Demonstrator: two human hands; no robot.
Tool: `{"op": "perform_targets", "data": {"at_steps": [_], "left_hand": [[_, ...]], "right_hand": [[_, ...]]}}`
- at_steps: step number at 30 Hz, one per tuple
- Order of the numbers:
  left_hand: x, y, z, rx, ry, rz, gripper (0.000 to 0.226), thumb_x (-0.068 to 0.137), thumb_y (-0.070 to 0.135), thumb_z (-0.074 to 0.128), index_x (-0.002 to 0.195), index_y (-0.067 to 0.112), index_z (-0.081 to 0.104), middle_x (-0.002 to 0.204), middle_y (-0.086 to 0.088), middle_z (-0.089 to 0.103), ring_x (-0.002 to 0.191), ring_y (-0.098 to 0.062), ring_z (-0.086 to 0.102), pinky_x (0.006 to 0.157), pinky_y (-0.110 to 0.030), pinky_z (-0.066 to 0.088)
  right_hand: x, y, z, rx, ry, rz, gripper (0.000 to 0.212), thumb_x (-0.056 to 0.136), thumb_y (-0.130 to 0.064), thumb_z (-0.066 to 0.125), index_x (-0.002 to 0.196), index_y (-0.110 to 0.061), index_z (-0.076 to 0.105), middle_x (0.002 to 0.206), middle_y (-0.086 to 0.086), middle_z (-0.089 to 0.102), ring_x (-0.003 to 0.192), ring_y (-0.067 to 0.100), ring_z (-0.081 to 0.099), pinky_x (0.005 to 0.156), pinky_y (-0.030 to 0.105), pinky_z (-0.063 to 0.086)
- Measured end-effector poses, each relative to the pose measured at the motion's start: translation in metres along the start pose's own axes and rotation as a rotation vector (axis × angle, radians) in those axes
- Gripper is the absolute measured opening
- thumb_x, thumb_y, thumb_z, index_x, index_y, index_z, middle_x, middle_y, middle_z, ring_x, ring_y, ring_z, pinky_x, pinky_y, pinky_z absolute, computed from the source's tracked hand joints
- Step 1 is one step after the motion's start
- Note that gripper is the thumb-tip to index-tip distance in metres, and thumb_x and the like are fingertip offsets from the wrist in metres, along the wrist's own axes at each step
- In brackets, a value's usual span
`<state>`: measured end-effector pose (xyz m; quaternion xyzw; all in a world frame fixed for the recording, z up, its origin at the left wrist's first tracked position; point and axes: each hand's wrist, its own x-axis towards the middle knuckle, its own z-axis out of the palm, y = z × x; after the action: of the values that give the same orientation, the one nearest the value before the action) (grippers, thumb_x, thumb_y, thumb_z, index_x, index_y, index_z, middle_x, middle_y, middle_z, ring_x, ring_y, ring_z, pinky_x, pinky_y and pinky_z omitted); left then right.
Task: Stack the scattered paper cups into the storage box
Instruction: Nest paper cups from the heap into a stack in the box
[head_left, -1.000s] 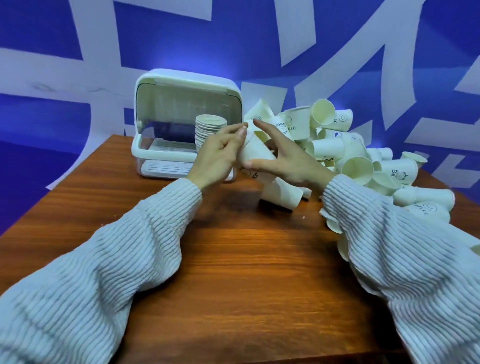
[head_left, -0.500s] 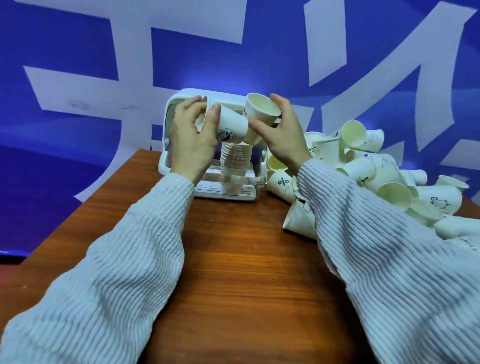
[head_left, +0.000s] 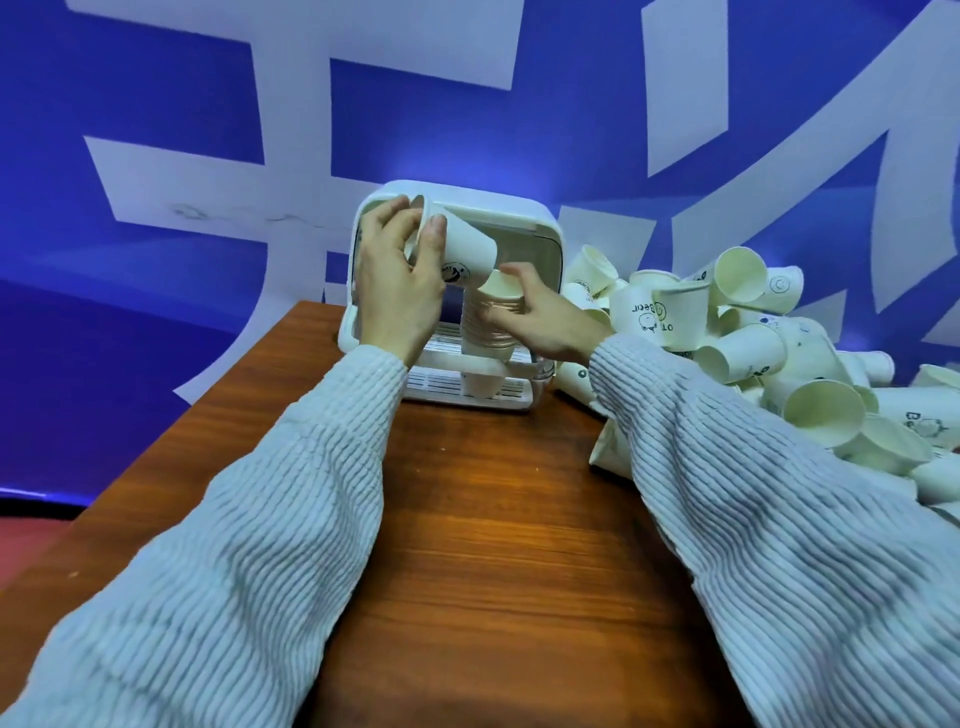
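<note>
A white storage box (head_left: 519, 205) with its lid raised stands at the table's far edge. Inside it rises a stack of nested paper cups (head_left: 485, 338). My left hand (head_left: 397, 283) grips a white paper cup (head_left: 465, 249) lying on its side in front of the box's opening, its base pointing right. My right hand (head_left: 543, 317) holds the top cup of the stack (head_left: 501, 286) by its rim, fingers curled round it. A heap of scattered paper cups (head_left: 748, 332) lies to the right of the box.
The brown wooden table (head_left: 493, 519) stretches toward me between my two knitted sleeves. Its left edge drops off to a blue floor and wall. The cup heap runs along the right side to the frame's edge.
My right hand has lowered its cup from beside the left hand's cup down onto the stack in the box. My left hand still holds its cup, slightly higher and further left.
</note>
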<state>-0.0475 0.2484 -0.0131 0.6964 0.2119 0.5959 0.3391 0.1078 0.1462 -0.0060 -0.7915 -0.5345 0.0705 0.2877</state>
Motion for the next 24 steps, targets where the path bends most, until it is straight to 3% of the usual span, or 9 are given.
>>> {"op": "perform_targets", "data": {"at_steps": [3, 7, 8, 10, 14, 16, 18, 21, 24], "left_hand": [[0.011, 0.003, 0.013, 0.052, -0.031, 0.137, 0.032, 0.104, 0.029, 0.052, 0.120, 0.007, 0.070, 0.138, -0.005, 0.057, 0.127, -0.014, 0.050, 0.110, -0.029, 0.040], [0.024, 0.006, 0.031, 0.330, -0.322, 0.299, 0.028, 0.103, 0.025, 0.048, 0.115, 0.008, 0.068, 0.129, -0.010, 0.066, 0.128, -0.033, 0.053, 0.110, -0.049, 0.040], [0.025, 0.006, 0.033, 0.393, -0.369, 0.340, 0.026, 0.102, 0.023, 0.048, 0.109, 0.008, 0.067, 0.120, -0.013, 0.069, 0.119, -0.035, 0.057, 0.103, -0.049, 0.044], [0.025, 0.006, 0.035, 0.512, -0.425, 0.423, 0.024, 0.101, 0.023, 0.046, 0.104, 0.009, 0.066, 0.104, -0.014, 0.070, 0.099, -0.037, 0.062, 0.094, -0.047, 0.045], [0.018, -0.001, 0.037, 0.720, -0.644, 0.439, 0.019, 0.103, 0.030, 0.043, 0.091, 0.020, 0.054, 0.096, -0.012, 0.069, 0.096, -0.034, 0.060, 0.102, -0.044, 0.036], [0.011, -0.008, 0.038, 0.734, -0.716, 0.424, 0.026, 0.102, 0.040, 0.036, 0.087, 0.023, 0.050, 0.096, -0.009, 0.069, 0.093, -0.031, 0.058, 0.095, -0.044, 0.041], [0.005, -0.011, 0.039, 0.708, -0.720, 0.411, 0.041, 0.099, 0.053, 0.030, 0.087, 0.022, 0.054, 0.099, -0.008, 0.069, 0.094, -0.029, 0.056, 0.088, -0.044, 0.043], [-0.001, -0.011, 0.040, 0.743, -0.712, 0.391, 0.054, 0.100, 0.064, 0.032, 0.111, 0.021, 0.063, 0.118, -0.006, 0.067, 0.112, -0.030, 0.054, 0.100, -0.046, 0.039], [-0.010, -0.011, 0.041, 0.768, -0.614, 0.434, 0.062, 0.096, 0.066, 0.033, 0.129, 0.022, 0.062, 0.132, -0.006, 0.062, 0.133, -0.028, 0.047, 0.120, -0.051, 0.022]], "right_hand": [[0.002, 0.003, 0.001, 0.047, 0.000, 0.024, 0.079, 0.096, -0.052, 0.066, 0.157, -0.024, 0.024, 0.136, 0.005, 0.060, 0.101, 0.016, 0.060, 0.078, 0.026, 0.045], [0.001, 0.007, 0.005, 0.201, 0.047, 0.045, 0.075, 0.090, -0.050, 0.076, 0.145, -0.020, 0.035, 0.119, -0.004, 0.066, 0.087, 0.007, 0.065, 0.066, 0.018, 0.051], [0.001, 0.009, 0.005, 0.226, 0.058, 0.062, 0.074, 0.090, -0.048, 0.077, 0.144, -0.020, 0.036, 0.117, -0.005, 0.066, 0.084, 0.004, 0.063, 0.060, 0.012, 0.047], [0.002, 0.012, 0.007, 0.263, 0.080, 0.097, 0.078, 0.088, -0.048, 0.078, 0.145, -0.015, 0.036, 0.120, -0.003, 0.065, 0.087, 0.003, 0.062, 0.064, 0.014, 0.045], [0.003, 0.020, 0.014, 0.299, 0.074, 0.116, 0.091, 0.089, -0.028, 0.079, 0.157, -0.008, 0.021, 0.125, 0.002, 0.059, 0.093, 0.006, 0.060, 0.072, 0.015, 0.048], [-0.003, 0.020, 0.015, 0.294, 0.056, 0.081, 0.106, 0.086, -0.017, 0.077, 0.163, -0.013, 0.004, 0.130, 0.005, 0.060, 0.111, 0.016, 0.063, 0.093, 0.021, 0.052], [-0.012, 0.018, 0.008, 0.292, 0.066, 0.053, 0.107, 0.086, -0.007, 0.071, 0.164, -0.019, 0.000, 0.118, 0.001, 0.064, 0.106, 0.018, 0.066, 0.092, 0.028, 0.054], [-0.032, 0.020, -0.014, 0.168, 0.120, 0.044, 0.081, 0.092, -0.008, 0.065, 0.160, -0.025, 0.026, 0.124, 0.000, 0.064, 0.104, 0.018, 0.067, 0.070, 0.026, 0.054], [-0.063, 0.031, -0.045, -0.042, 0.077, 0.092, 0.049, 0.095, -0.015, 0.062, 0.143, -0.022, 0.056, 0.138, 0.002, 0.062, 0.119, 0.016, 0.063, 0.091, 0.035, 0.058]]}}
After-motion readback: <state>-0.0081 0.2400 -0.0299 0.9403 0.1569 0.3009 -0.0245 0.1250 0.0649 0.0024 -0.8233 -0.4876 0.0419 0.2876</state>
